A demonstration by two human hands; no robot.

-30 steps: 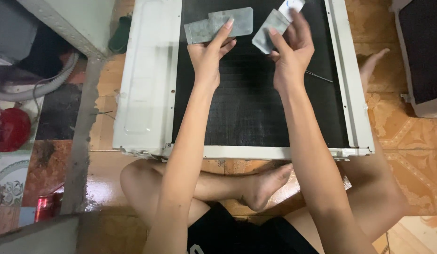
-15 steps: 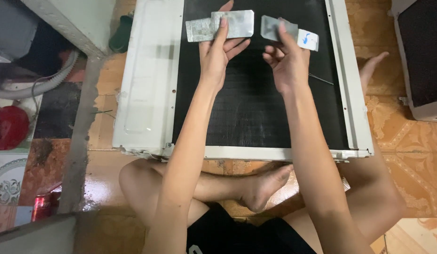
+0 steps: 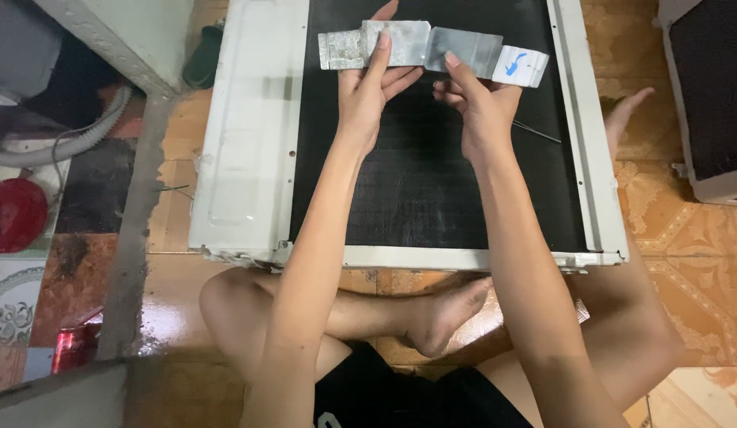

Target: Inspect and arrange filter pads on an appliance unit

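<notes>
While seated cross-legged, left hand (image 3: 372, 95) and right hand (image 3: 479, 107) each pinch metal plate (image 3: 396, 43), (image 3: 487, 57), edges aligned over air-conditioner casing (image 3: 249, 158).

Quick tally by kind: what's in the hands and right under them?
Grey metal plates: 2, left plate in the left hand, right plate in the right hand
White-framed black panel: 1
Thin wire lying on the panel: 1
Total: 4

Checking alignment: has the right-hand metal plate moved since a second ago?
Yes. The right plate swung flat and leftward across the black grille, meeting the left plate.
</notes>
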